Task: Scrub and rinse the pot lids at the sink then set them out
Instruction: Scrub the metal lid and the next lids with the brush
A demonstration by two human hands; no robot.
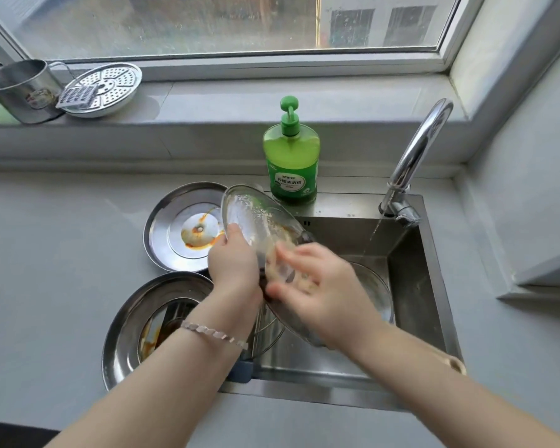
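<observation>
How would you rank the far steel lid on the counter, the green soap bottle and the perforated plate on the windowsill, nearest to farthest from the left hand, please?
From the left hand:
1. far steel lid, just left of it.
2. green soap bottle, behind the sink.
3. perforated plate, far left on the windowsill.

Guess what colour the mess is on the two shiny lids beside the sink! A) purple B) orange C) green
B: the farther steel lid and the nearer steel lid, both on the counter, carry orange smears.
</observation>
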